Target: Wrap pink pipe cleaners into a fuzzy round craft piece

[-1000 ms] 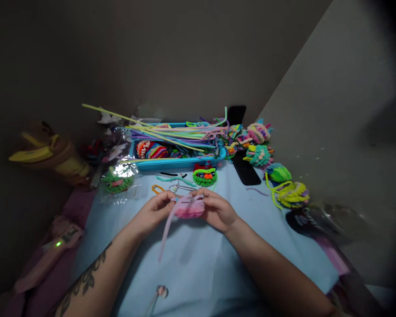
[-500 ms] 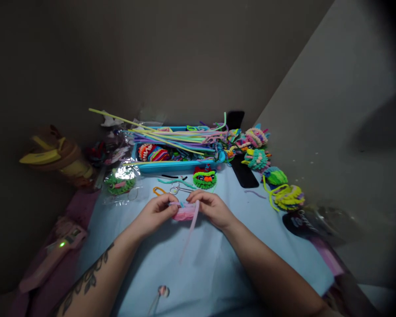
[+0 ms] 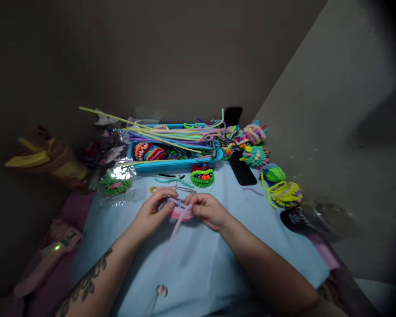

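A small pink coiled pipe-cleaner piece (image 3: 182,214) is pinched between my left hand (image 3: 153,210) and my right hand (image 3: 207,210), just above the light blue cloth (image 3: 198,259). A loose pale lilac pipe cleaner (image 3: 177,223) runs from the piece down toward me. Both hands have their fingers closed on the piece. Small scissors (image 3: 177,188) and an orange loop (image 3: 155,189) lie just beyond my fingers.
A blue tray (image 3: 171,164) heaped with long pipe cleaners (image 3: 165,134) stands at the back. A green fuzzy figure (image 3: 202,177) sits before it, another in a clear bag (image 3: 115,183) at left. Several finished figures (image 3: 285,193) line the right edge beside a black phone (image 3: 242,174).
The loose lilac tail swung from my left side to the middle. My hands drew closer together around the pink piece and turned it.
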A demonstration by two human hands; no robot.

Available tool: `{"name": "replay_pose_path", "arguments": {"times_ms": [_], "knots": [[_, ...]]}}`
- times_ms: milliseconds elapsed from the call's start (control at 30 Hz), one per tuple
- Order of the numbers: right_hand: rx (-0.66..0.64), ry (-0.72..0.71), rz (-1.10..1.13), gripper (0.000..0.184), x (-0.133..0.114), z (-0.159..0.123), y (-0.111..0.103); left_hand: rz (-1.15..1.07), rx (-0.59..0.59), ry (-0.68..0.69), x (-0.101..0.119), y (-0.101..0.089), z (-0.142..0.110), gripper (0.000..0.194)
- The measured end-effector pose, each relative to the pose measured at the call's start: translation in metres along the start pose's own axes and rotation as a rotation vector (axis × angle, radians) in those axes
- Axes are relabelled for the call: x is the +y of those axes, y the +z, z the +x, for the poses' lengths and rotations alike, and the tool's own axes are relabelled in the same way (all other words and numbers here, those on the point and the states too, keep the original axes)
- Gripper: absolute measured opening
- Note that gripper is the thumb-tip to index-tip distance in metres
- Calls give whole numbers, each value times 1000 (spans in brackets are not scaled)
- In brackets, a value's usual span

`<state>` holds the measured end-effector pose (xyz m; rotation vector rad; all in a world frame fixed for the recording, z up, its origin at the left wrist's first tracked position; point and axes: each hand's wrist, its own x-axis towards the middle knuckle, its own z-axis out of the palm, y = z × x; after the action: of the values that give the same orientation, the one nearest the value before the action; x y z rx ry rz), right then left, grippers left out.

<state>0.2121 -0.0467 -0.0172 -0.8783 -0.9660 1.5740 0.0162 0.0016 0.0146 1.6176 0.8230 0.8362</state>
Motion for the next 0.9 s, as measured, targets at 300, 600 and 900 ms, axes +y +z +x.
{"name": "replay_pose_path", "arguments": {"times_ms": [300, 600, 900], "knots": [[215, -606, -1095, 4, -13, -15, 7, 218, -132, 8, 14, 9, -6, 24], [242, -492, -1073, 9, -17, -14, 8, 332, -187, 10, 15, 8, -3, 16], [129, -92, -604, 11, -23, -15, 7, 544, -137, 215, 18, 3, -5, 11]]}}
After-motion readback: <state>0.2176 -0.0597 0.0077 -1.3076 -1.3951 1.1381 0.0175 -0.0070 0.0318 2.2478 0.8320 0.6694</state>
